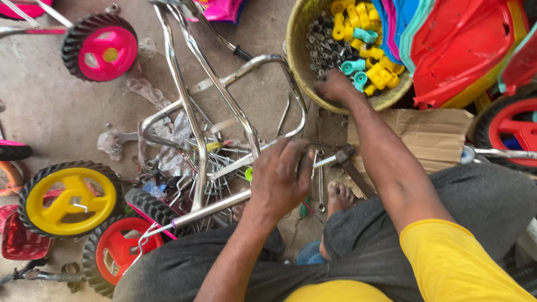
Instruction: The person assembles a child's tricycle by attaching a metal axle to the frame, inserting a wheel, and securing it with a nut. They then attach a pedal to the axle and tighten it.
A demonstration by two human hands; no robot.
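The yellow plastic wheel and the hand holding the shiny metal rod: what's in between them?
Head view: between yellow plastic wheel and left hand lie a black rubber tyre, clear plastic wrap and loose metal rods.

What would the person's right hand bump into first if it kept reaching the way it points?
The right hand already reaches into the round basket; straight on it would likely meet the heap of dark metal screws, then the yellow plastic fittings.

Counted two hands: left hand (279, 179), right hand (334, 85). Five wheels were in view: one pink (100, 47), one yellow (70, 200), two red (120, 254) (512, 131), one black tyre at left edge (14, 152). One basket (296, 53). One hammer (348, 162). One bare foot (338, 197). Small fittings in basket were too many to count.
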